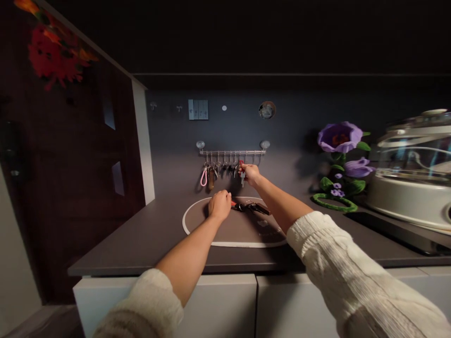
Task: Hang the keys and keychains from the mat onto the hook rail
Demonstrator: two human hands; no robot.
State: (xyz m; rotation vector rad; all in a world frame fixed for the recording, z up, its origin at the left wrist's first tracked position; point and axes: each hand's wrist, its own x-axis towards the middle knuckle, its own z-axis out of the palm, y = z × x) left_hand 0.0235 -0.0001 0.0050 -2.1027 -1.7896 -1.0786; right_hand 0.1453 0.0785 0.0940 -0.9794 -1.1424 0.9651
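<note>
Beneath the hook rail (232, 152), a silvery key (243, 178) with a red top (241, 163) hangs pinched in the outstretched right hand (251, 172), while the left hand (220, 205), its grip unclear, curls low over the mat (198, 218).

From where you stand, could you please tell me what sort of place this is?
Probably a home entryway: a hook rail hung with keys is mounted above a countertop, and what looks like a dark door stands at the left.

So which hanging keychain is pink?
The looped strap at the hook rail's far left; the fob beside it is brown, and the tag in the right hand is red.
</note>
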